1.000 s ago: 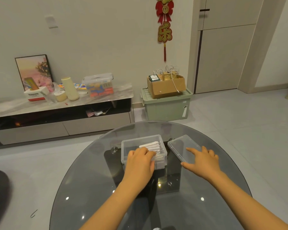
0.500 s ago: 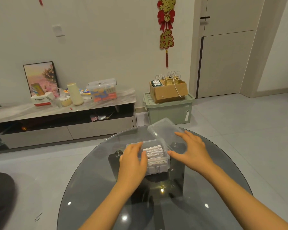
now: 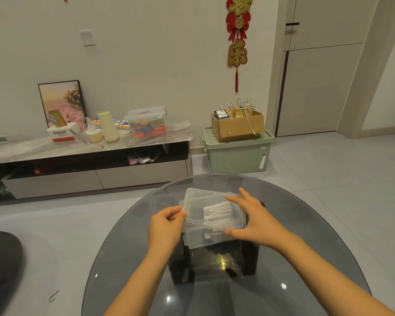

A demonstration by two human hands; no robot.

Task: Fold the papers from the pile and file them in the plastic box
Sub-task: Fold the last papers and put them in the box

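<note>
Smoked-glass table (image 3: 306,236) carries a clear plastic box (image 3: 205,240) of folded papers (image 3: 218,212); left hand (image 3: 165,226) pinches the lid (image 3: 201,201), right hand (image 3: 258,221) grips its other side.

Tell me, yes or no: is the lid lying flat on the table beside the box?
No, both hands hold the clear lid over the plastic box of folded papers.

A clear plastic box (image 3: 211,238) is sitting on the dark glass surface (image 3: 306,258), near its far edge. Folded white papers (image 3: 218,212) are standing in a row inside, toward its right side. A clear lid (image 3: 198,201) is lying over the top, slightly askew and not seated.
</note>
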